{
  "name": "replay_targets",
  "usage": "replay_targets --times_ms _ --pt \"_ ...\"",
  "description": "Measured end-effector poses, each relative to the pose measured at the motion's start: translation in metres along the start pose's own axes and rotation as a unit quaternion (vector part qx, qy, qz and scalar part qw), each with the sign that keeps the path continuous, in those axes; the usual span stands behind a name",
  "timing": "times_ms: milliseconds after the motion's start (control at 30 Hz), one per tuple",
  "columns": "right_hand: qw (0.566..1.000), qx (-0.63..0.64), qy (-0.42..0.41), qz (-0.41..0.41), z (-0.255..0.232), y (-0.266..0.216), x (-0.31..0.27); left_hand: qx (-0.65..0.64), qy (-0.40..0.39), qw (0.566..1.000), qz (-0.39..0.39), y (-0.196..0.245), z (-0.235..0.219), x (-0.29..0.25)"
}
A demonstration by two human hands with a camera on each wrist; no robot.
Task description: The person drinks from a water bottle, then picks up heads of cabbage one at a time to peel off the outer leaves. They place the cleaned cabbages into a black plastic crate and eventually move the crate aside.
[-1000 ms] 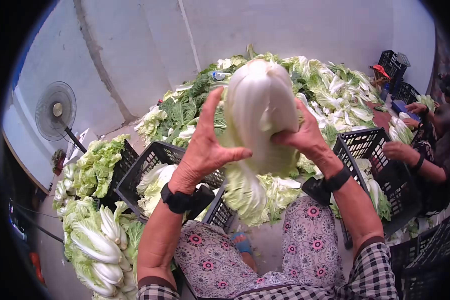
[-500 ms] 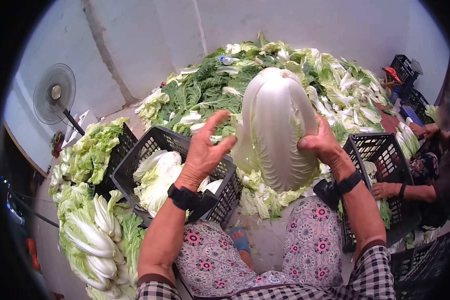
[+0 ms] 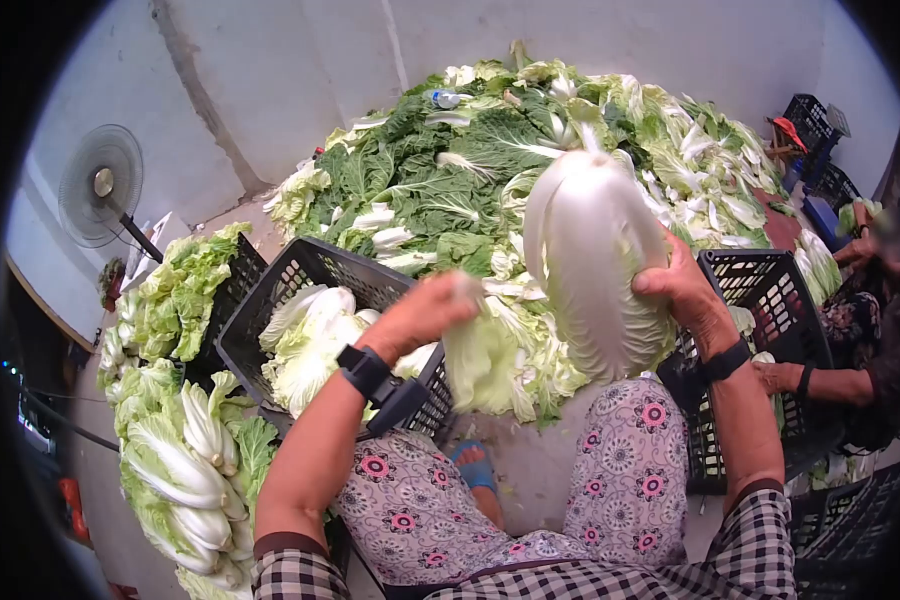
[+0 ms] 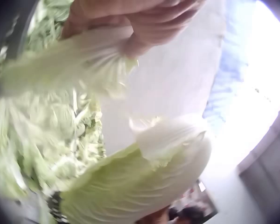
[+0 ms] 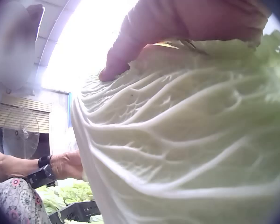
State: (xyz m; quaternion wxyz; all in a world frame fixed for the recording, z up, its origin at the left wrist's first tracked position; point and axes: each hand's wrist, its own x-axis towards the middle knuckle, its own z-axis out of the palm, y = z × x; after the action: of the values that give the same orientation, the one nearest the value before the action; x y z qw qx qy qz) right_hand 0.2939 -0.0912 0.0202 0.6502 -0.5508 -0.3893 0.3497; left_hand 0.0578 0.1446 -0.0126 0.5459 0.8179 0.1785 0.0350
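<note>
My right hand [image 3: 685,290] grips the side of a large napa cabbage [image 3: 595,270], thumb pressed on its outer leaf. The cabbage is held up with its pale stem end on top, above the right knee. To its left, my left hand [image 3: 425,315] pinches a loose cabbage leaf [image 3: 480,355] that hangs down, blurred. In the left wrist view this leaf [image 4: 70,60] dangles from the fingers, apart from the cabbage [image 4: 144,182]. The right wrist view is mostly filled by the ribbed white-green cabbage [image 5: 177,130] under the thumb.
A black crate [image 3: 438,402] with napa cabbages stands by the left knee, another crate [image 3: 760,260] at right. Stripped leaves [image 3: 440,190] pile against the wall. More cabbages [image 3: 185,480] are stacked at left, near a fan [image 3: 102,185]. Another person's arm [image 3: 835,385] reaches in at right.
The cabbage has been lowered and shifted right in my right hand. My left hand has gone from open beside it to pinching a loose leaf, moving away to the left.
</note>
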Motion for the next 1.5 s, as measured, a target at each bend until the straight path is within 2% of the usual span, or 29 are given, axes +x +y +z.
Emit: replay_targets --times_ms 33,100,167,233,300,333,400,500,600,733,833,867,933,1000,1067,1133,1200,1333,1400,1500 --pt "0.999 0.042 0.019 0.008 -0.002 0.001 -0.003 0.145 -0.059 0.987 0.045 -0.001 0.01 -0.002" --pt "0.997 0.071 0.023 -0.003 -0.008 -0.002 -0.006 0.344 0.035 0.938 0.037 0.005 0.015 0.003" --pt "0.997 0.067 0.024 -0.023 -0.014 -0.008 -0.004 0.091 0.027 0.993 0.067 0.029 0.007 0.003" --pt "0.999 -0.007 0.021 -0.034 -0.006 -0.018 -0.001 0.017 0.029 0.996 0.081 0.047 0.012 -0.001" --pt "0.994 -0.101 0.014 -0.043 0.015 -0.032 0.001 -0.044 0.029 0.993 0.108 0.062 0.025 -0.004" --pt "0.985 -0.159 -0.001 -0.06 0.027 -0.038 0.003 -0.043 0.051 0.982 0.176 0.059 0.033 0.002" --pt "0.958 -0.269 -0.028 -0.094 0.046 -0.045 0.008 -0.113 0.047 0.98 0.159 0.065 0.038 0.007" --pt "0.97 -0.204 -0.059 -0.122 0.05 -0.045 0.015 -0.216 0.084 0.959 0.16 0.066 0.035 0.005" --pt "0.951 -0.255 -0.081 -0.154 0.039 -0.034 0.02 -0.308 0.08 0.935 0.154 0.078 0.029 -0.005" --pt "0.959 -0.221 -0.105 -0.142 0.045 -0.025 0.019 -0.293 0.071 0.941 0.152 0.07 0.03 -0.001" --pt "0.984 -0.145 -0.07 -0.071 0.041 -0.031 0.015 -0.246 0.071 0.955 0.151 0.069 0.029 -0.001" --pt "0.985 -0.146 -0.047 -0.073 0.037 -0.033 0.012 -0.235 0.07 0.956 0.159 0.073 0.032 -0.002" --pt "0.996 -0.071 -0.033 -0.047 0.026 -0.031 0.008 -0.213 0.075 0.959 0.169 0.07 0.034 0.002" --pt "0.999 -0.008 -0.011 -0.035 0.009 -0.035 -0.001 -0.213 0.072 0.964 0.14 0.062 0.028 0.004" --pt "0.999 0.002 0.025 -0.038 -0.017 -0.045 -0.017 -0.209 0.09 0.966 0.124 0.055 0.021 0.001" --pt "0.997 -0.03 0.063 -0.034 -0.059 -0.045 -0.033 -0.223 0.123 0.96 0.114 0.048 0.009 -0.003" --pt "0.992 -0.009 0.116 -0.051 -0.093 -0.044 -0.055 -0.256 0.141 0.951 0.101 0.035 -0.006 -0.005" --pt "0.974 0.008 0.226 -0.003 -0.176 -0.028 -0.102 -0.321 0.163 0.93 0.076 0.014 -0.023 -0.004" --pt "0.961 0.008 0.275 0.013 -0.201 -0.023 -0.123 -0.303 0.169 0.936 0.064 0.012 -0.024 -0.006" --pt "0.931 -0.079 0.356 -0.015 -0.225 -0.01 -0.147 -0.294 0.183 0.935 0.07 0.012 -0.029 -0.008"
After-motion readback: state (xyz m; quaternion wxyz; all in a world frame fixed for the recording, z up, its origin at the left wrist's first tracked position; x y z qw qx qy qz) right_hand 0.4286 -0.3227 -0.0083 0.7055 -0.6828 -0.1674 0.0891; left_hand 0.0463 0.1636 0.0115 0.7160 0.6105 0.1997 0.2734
